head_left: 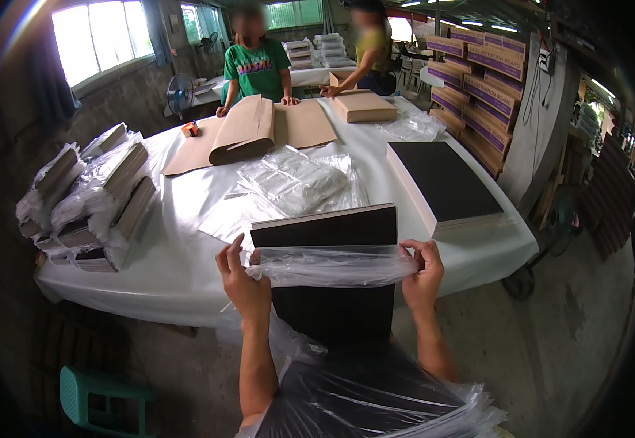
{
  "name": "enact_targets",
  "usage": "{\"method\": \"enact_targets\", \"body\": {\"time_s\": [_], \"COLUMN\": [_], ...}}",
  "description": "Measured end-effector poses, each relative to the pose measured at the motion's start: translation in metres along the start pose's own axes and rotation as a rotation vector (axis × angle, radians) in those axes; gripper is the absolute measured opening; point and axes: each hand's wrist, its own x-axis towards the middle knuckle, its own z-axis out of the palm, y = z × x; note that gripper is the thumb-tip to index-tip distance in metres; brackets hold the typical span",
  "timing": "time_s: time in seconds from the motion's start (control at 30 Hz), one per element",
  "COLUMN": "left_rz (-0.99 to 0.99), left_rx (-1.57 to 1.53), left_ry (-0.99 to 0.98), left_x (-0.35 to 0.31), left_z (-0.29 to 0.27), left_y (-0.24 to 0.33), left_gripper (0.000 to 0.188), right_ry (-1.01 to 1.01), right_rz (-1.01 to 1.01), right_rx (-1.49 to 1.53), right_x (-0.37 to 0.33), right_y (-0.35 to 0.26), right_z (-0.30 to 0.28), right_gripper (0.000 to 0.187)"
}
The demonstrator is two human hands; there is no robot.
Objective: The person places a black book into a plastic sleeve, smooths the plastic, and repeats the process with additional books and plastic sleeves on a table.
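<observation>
A stack of black boards with a pale edge stands tilted against the near side of the table. Across its middle runs a gathered band of clear plastic bag. My left hand is closed on the band's left end, with a finger raised. At the other end, my right hand pinches the plastic between thumb and fingers. Below my hands, close to my body, more clear plastic lies over something black. What supports it is hidden.
Clear plastic bags lie beyond the boards. Another black board stack rests at right, plastic-wrapped bundles at left. Two people stand across the table by brown paper and a brown package. A green stool stands lower left.
</observation>
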Motion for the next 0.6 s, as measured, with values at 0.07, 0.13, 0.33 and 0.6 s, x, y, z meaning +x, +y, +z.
{"method": "enact_targets", "body": {"time_s": [0.07, 0.13, 0.33, 0.6], "left_rz": [0.039, 0.047, 0.021, 0.092], "left_rx": [0.079, 0.107, 0.099, 0.084], "left_ry": [-0.017, -0.081, -0.360, -0.184], "left_x": [0.006, 0.011, 0.029, 0.055], "left_z": [0.000, 0.007, 0.016, 0.019], "left_y": [0.002, -0.008, -0.015, -0.025], "left_gripper": [0.048, 0.060, 0.054, 0.033], "right_ry": [-0.004, 0.003, -0.227, -0.318], "right_rz": [-0.038, -0.110, -0.112, -0.166], "right_rx": [-0.027, -0.063, -0.216, -0.290], "right_x": [0.003, 0.017, 0.051, 0.063], "right_y": [-0.001, -0.001, 0.012, 0.010], "right_z": [0.003, 0.002, 0.011, 0.033], "right_gripper": [0.008, 0.009, 0.037, 0.029]}}
